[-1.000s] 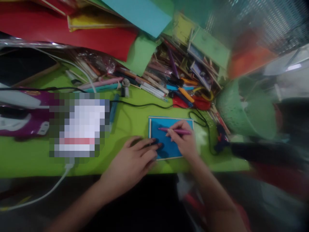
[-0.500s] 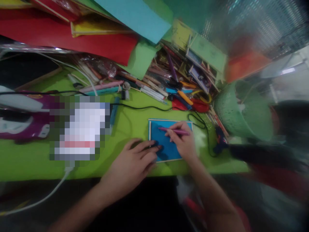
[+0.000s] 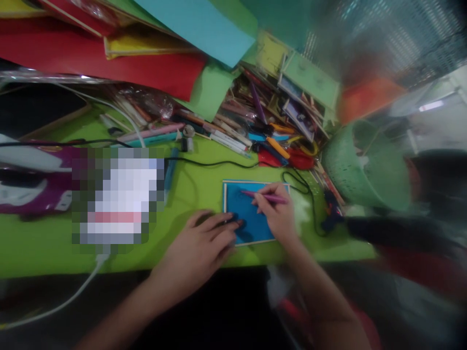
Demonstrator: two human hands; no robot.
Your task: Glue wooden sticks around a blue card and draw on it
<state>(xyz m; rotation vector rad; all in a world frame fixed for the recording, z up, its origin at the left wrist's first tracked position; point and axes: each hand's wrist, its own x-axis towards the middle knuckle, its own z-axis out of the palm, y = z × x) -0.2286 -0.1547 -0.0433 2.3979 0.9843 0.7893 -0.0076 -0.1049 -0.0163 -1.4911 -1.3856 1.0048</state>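
Observation:
A blue card (image 3: pixel 241 206) with a pale border lies on the lime-green table (image 3: pixel 189 189). My left hand (image 3: pixel 204 243) rests flat beside it, fingers stretched out, fingertips pressing the card's lower left part. My right hand (image 3: pixel 279 214) is closed round a pink pen (image 3: pixel 264 197), whose tip touches the upper middle of the card.
A heap of pens, pencils and red scissors (image 3: pixel 288 158) lies behind the card. A black cable (image 3: pixel 219 163) crosses the table. A green plastic basket (image 3: pixel 365 165) stands at the right. Red and blue paper sheets (image 3: pixel 120 53) are stacked at the back. A purple device (image 3: pixel 32 187) sits left.
Both hands keep their places on the card. The pen has shifted only slightly; the view has drifted a little.

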